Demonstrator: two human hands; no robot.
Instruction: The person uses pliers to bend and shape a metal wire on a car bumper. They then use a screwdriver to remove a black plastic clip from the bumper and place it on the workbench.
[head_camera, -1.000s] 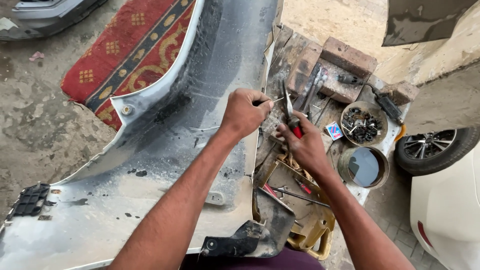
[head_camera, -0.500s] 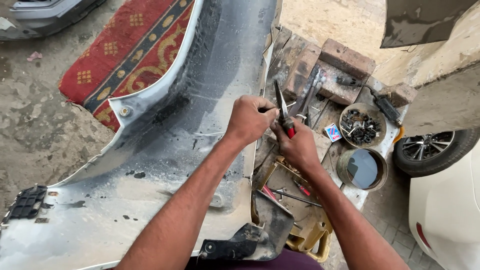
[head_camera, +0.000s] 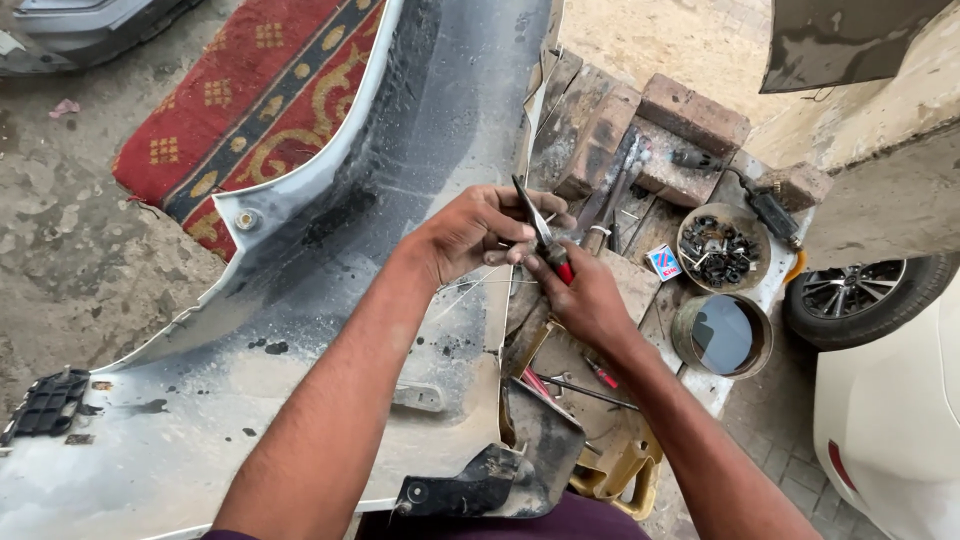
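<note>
A: Two hands meet over the inner edge of the bumper (head_camera: 300, 330), which lies inside-up across the ground in front of you. State the grip of each.

B: Your right hand (head_camera: 590, 300) is closed around the red handles of the pliers (head_camera: 545, 235). Their metal tip points up and to the left, between your two hands. Your left hand (head_camera: 470, 235) is curled, its fingertips pinched together right at the pliers. Whatever they pinch is too small to make out.

A: Locate the pliers relative to the bumper.

B: You hold them just above the bumper's right edge, where it meets the wooden board (head_camera: 585, 330) of loose tools.

A: List what surrounds your hands.

B: To the right of your right hand, a round tin (head_camera: 722, 248) holds dark small parts. Just below it stands a second round can (head_camera: 723, 335) with a dark inside. A small blue and white box (head_camera: 664, 262) lies beside the tin. Bricks (head_camera: 690, 115) sit at the far end of the board. A red patterned rug (head_camera: 250, 110) lies under the bumper's far left side. A car wheel (head_camera: 860, 290) stands at the right, well apart from your hands.
</note>
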